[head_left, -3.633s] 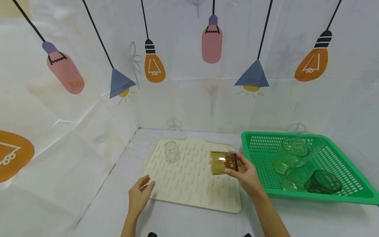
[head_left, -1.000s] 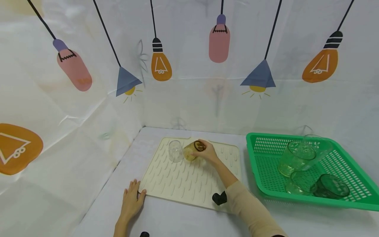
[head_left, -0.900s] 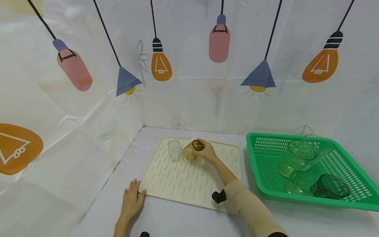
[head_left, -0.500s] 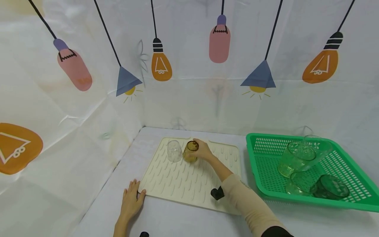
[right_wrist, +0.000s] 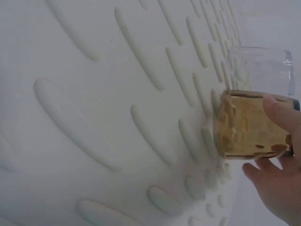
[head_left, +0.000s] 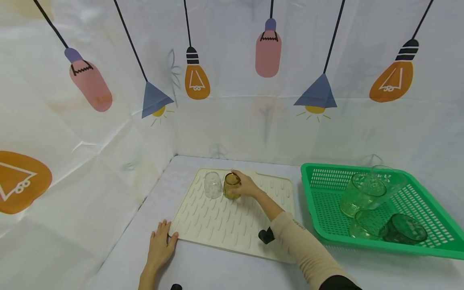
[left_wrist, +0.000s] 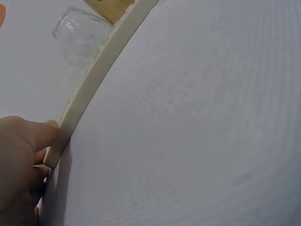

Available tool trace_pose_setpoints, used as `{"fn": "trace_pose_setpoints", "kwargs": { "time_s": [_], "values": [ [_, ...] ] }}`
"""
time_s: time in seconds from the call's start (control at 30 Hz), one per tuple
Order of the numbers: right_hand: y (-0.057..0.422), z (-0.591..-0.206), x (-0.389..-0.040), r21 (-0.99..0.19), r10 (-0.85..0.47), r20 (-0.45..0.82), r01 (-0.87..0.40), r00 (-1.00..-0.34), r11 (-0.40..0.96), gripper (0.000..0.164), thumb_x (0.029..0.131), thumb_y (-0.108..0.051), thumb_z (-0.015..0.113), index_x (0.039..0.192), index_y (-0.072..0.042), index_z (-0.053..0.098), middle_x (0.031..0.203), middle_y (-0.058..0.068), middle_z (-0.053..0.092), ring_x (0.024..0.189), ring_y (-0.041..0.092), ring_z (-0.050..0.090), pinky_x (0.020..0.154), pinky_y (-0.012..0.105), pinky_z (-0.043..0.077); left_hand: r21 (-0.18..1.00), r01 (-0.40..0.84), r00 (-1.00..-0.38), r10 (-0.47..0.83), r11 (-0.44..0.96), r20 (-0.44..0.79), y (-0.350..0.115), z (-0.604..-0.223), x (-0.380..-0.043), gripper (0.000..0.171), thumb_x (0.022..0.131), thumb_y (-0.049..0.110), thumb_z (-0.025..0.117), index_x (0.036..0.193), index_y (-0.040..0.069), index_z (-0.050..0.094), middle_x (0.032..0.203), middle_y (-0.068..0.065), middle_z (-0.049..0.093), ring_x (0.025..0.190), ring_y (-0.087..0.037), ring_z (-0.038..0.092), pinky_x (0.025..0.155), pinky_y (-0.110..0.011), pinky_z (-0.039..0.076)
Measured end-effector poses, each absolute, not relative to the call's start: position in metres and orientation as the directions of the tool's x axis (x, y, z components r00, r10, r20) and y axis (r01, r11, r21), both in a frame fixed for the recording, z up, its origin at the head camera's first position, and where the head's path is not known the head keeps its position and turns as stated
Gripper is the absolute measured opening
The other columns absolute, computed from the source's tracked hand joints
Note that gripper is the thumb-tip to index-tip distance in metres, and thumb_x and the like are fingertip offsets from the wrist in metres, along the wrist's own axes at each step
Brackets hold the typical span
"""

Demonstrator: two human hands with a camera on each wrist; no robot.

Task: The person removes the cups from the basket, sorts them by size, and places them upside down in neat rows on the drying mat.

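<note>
In the head view my right hand (head_left: 243, 184) holds an amber drinking glass (head_left: 232, 186), which stands upright, mouth up, on a cream ridged drying mat (head_left: 232, 225). The right wrist view shows the thumb on one side of the amber glass (right_wrist: 249, 125) and fingers on the other, its base right at the ridged surface. A clear glass (head_left: 213, 185) stands just left of it. My left hand (head_left: 159, 243) rests at the mat's front left corner, fingers extended along the side, thumb (left_wrist: 44, 132) against the mat edge.
A green perforated basket (head_left: 314, 217) sits right of the mat, holding several glasses: a yellowish one (head_left: 349, 201), clear ones and a dark one (head_left: 404, 229) lying tilted. White sheeting with printed lamps hangs behind and at the left of the white table (head_left: 224, 270).
My right hand has carried the amber glass left from the mat's right side, turning it from sideways to upright beside the clear glass. My left hand has come down onto the mat's corner.
</note>
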State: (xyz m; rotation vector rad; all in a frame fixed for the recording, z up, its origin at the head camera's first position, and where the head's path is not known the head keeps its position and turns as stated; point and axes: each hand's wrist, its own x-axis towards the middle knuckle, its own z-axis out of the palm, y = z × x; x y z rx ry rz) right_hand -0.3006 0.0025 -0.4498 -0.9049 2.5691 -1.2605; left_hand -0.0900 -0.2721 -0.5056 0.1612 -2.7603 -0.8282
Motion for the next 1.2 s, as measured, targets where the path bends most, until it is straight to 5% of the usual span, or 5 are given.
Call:
{"fn": "trace_pose_setpoints", "kwargs": {
  "time_s": [0.33,0.67,1.2],
  "values": [
    [0.006,-0.453,-0.294,-0.792,-0.508,0.032,-0.332,-0.861,0.513,0.098,0.079,-0.016,0.077,0.149,0.003,0.011,0.149,0.026,0.027,0.132,0.041,0.036,0.107,0.051,0.032,0.564,-0.03,-0.962,-0.177,0.825,0.208,-0.273,-0.509,-0.091,0.05,0.092,0.013,0.055,0.127,-0.019,0.042,0.137,-0.041,0.032,0.13,-0.055,0.025,0.104,-0.068,0.013],
    [0.018,-0.453,-0.28,-0.861,-0.462,0.028,-0.256,-0.886,0.44,0.089,0.078,-0.014,0.078,0.144,0.009,0.023,0.147,0.027,0.029,0.129,0.042,0.04,0.104,0.05,0.037,0.569,-0.037,-0.963,-0.181,0.821,0.2,-0.272,-0.508,-0.091,0.051,0.092,0.014,0.055,0.128,-0.019,0.042,0.137,-0.04,0.031,0.13,-0.055,0.024,0.104,-0.067,0.013],
    [0.063,-0.433,-0.24,-0.867,-0.411,0.181,-0.342,-0.893,0.361,0.066,0.083,-0.012,0.072,0.136,0.01,0.04,0.135,0.028,0.047,0.125,0.043,0.045,0.103,0.047,0.039,0.562,-0.054,-0.969,-0.178,0.826,0.169,-0.274,-0.507,-0.091,0.052,0.093,0.016,0.054,0.129,-0.019,0.04,0.139,-0.04,0.028,0.131,-0.054,0.022,0.105,-0.066,0.012]
  ]
}}
